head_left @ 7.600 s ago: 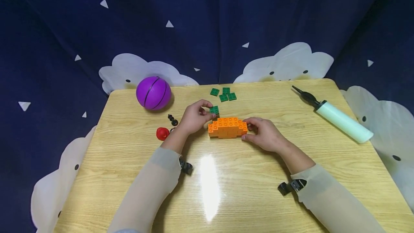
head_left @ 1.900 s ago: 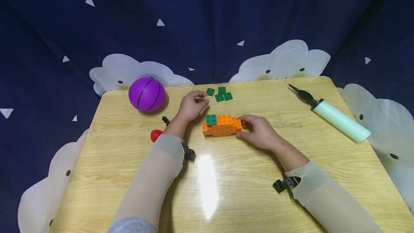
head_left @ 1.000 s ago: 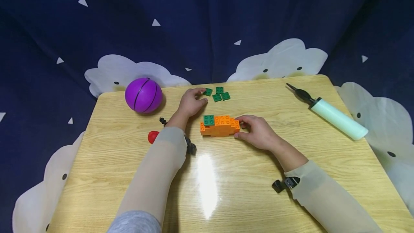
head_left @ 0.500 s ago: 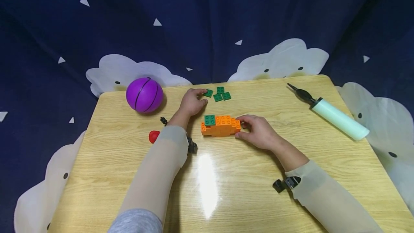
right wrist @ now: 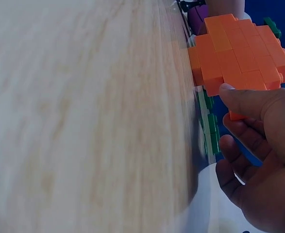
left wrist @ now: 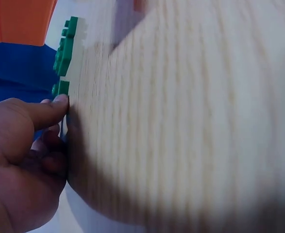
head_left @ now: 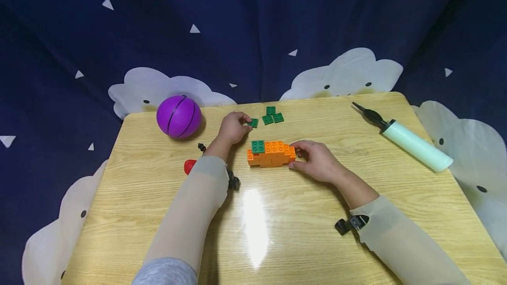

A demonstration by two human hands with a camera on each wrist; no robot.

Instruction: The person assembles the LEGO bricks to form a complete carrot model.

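Observation:
Stacked orange toy bricks form a stepped block [head_left: 273,158] at the middle of the table. A green brick [head_left: 258,146] sits on top of it, toward its left side. My right hand [head_left: 318,162] holds the block's right end; in the right wrist view its thumb presses the orange bricks [right wrist: 239,53] from one side with fingers behind. Behind the block, my left hand [head_left: 233,127] pinches a flat green brick [head_left: 254,123] by its left edge. The left wrist view shows the thumb against this green brick [left wrist: 63,87], low at the table surface.
Several flat green bricks [head_left: 268,119] lie together at the back. A purple ball [head_left: 179,116] stands at the back left, near a black beaded piece [head_left: 201,147] and a red object [head_left: 189,166] partly behind the left arm. A pale green hand pump [head_left: 416,145] lies on the right.
A green brick that my left hand held earlier now sits on the orange block. My left hand has since taken another green brick and drawn it forward from the group. The right hand keeps its hold.

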